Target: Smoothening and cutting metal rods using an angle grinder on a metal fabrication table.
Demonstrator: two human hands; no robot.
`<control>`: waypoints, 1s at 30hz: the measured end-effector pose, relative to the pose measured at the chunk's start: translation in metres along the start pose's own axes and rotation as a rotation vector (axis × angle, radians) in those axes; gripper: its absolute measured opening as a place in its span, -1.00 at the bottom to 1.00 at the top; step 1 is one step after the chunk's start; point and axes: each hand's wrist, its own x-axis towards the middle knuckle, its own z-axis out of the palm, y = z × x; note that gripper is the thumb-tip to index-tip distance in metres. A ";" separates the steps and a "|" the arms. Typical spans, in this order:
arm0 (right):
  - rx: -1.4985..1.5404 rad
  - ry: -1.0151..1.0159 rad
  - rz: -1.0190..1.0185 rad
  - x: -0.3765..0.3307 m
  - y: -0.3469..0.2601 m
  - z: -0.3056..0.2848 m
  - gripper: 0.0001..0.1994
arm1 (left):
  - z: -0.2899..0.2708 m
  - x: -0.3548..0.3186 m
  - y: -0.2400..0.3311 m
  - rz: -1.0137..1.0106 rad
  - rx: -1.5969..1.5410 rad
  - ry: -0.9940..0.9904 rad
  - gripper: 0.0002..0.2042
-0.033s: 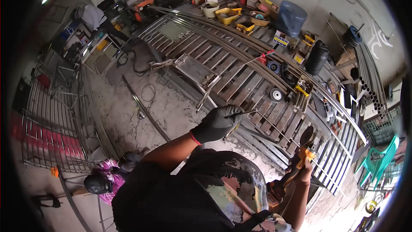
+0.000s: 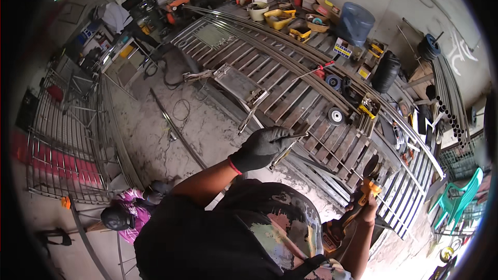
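Observation:
My left hand, in a dark grey glove with a red cuff edge, is closed around a thin metal piece. One end of it sticks out past my fingertips, and my fingers hide the rest. Over on the right, my right hand grips a yellow and black cordless angle grinder. The grinder's disc points away from me, over the near side of the slatted metal rack. Grinder and metal piece are well apart.
Long metal bars lie across the rack. A red-handled screwdriver, a small wheel, yellow bins and a blue water jug stand beyond. A person in a purple top crouches at lower left. A green chair is right.

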 end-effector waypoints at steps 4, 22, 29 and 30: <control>0.075 0.052 0.040 0.000 -0.005 0.000 -0.22 | -0.044 -0.014 -0.007 0.270 0.720 0.061 -0.78; -0.374 0.270 0.243 -0.006 0.074 0.067 -0.60 | -0.360 0.098 -0.103 0.231 1.925 -0.135 -0.73; -0.600 0.824 0.274 -0.009 0.151 0.115 -0.75 | -0.489 0.192 -0.152 0.185 2.185 -0.220 -0.86; -0.563 0.861 0.325 -0.007 0.154 0.136 -0.73 | -0.505 0.203 -0.160 0.121 2.259 -0.233 -0.86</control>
